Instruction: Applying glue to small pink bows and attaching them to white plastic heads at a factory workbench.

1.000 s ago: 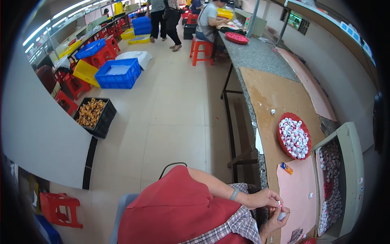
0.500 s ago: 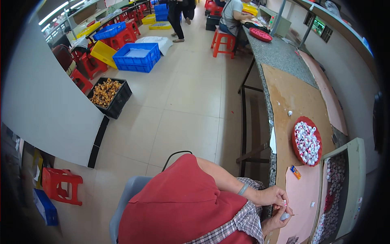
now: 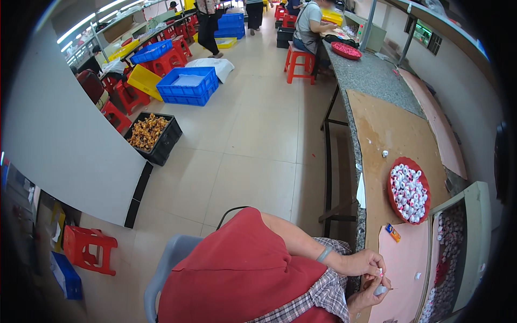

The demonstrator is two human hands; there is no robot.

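At the bench's near end, my left hand (image 3: 362, 263), the upper one with a bracelet on its forearm, pinches a small white and pink piece (image 3: 381, 272). Just below it, close enough to seem touching, my right hand (image 3: 366, 297) is closed around a small whitish bottle (image 3: 380, 290) with a thin tip pointing right. Fine finger detail is too small to make out. Beyond my hands, a red basket (image 3: 391, 202) holds many small white pieces with pink marks. An orange and blue packet (image 3: 392, 232) and a loose white piece (image 3: 417, 276) lie on the pink sheet (image 3: 401, 258).
An open-fronted pale case (image 3: 476, 215) full of small pieces stands right of the sheet. Brown board (image 3: 385, 118) covers part of the granite bench (image 3: 366, 72). A co-worker (image 3: 308, 27) sits at its far end. Left are a black crate (image 3: 171, 141), blue crates (image 3: 188, 99) and a red stool (image 3: 89, 247).
The view has shifted slightly, so the surroundings sit a little lower and further right. My hands keep nearly the same pose and hold. Walking people in the background have moved.
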